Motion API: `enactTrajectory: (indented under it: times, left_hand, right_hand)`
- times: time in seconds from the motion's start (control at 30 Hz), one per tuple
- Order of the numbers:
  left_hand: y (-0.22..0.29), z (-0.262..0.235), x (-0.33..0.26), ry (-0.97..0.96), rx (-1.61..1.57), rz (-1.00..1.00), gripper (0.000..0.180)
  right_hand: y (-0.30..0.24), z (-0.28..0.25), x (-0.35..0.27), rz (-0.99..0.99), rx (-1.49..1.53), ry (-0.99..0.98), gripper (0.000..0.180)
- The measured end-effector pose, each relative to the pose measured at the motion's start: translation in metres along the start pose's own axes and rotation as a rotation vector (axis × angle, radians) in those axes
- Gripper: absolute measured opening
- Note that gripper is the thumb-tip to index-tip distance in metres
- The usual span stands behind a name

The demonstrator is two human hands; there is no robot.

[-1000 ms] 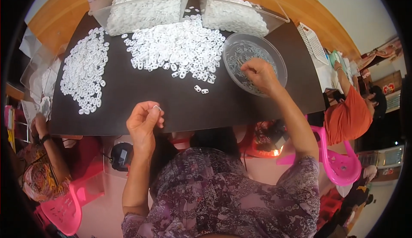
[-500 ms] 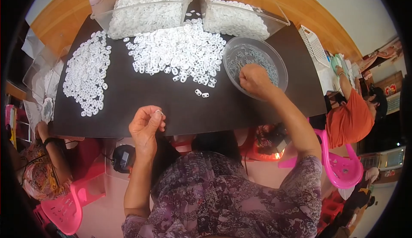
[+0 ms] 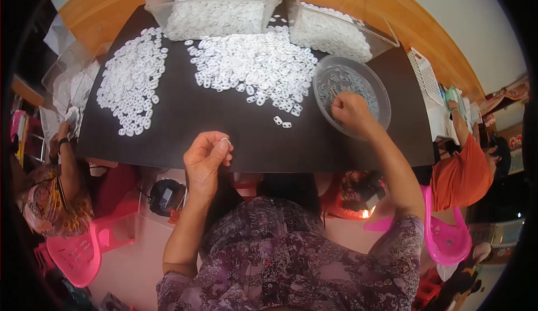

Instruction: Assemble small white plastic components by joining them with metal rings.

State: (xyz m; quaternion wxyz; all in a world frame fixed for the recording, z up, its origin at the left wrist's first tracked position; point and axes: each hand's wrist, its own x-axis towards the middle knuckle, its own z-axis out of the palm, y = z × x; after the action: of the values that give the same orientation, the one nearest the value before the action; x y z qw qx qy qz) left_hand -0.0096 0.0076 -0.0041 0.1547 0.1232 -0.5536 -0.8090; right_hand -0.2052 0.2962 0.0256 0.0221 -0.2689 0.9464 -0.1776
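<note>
A black mat point(image 3: 185, 117) covers most of a wooden table point(image 3: 403, 14), and nearly everything lies on it. At its far edge stand two clear plastic tubs: the left tub point(image 3: 216, 5) is heaped with small white plastic pieces, and the right tub point(image 3: 336, 22) holds a shallower layer of them. In front of the tubs a wide pile of white pieces point(image 3: 255, 64) spreads over the middle of the mat, and a longer, narrower pile point(image 3: 131, 84) runs down its left side. Two loose pieces point(image 3: 282, 122) lie just apart from the middle pile, near the front.

A clear round bowl point(image 3: 352, 93) sits at the right of the mat, holding small grey metal parts. The right hand point(image 3: 350, 112) reaches into the bowl from its near rim, fingers curled down among the parts; whether it has gripped any cannot be told.

The left hand point(image 3: 206, 157) is raised over the mat's near edge, thumb and fingertips pinched shut on one small white piece point(image 3: 225, 140).

Other people sit at both sides, on pink chairs point(image 3: 78, 252).
</note>
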Motion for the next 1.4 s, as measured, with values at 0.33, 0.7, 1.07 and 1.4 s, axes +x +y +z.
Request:
enactTrajectory:
  times: [0.33,0.7,1.07,1.4]
  left_hand:
    - [-0.001,-0.003,-0.001,-0.006,-0.020,-0.024,0.013]
    - [-0.001,-0.004,0.002,-0.009,0.002,0.001,0.013]
    - [-0.002,-0.001,0.001,0.015,0.026,0.002,0.011]
    - [-0.002,0.000,-0.001,0.055,0.045,0.009,0.014]
  right_hand:
    - [-0.019,-0.012,0.003,0.014,0.117,0.147,0.010]
    - [0.029,-0.020,0.006,-0.103,-0.183,0.248,0.020]
    - [0.030,-0.010,0.042,-0.081,-0.381,0.138,0.038]
    - [0.047,-0.041,0.023,0.032,-0.199,0.112,0.045]
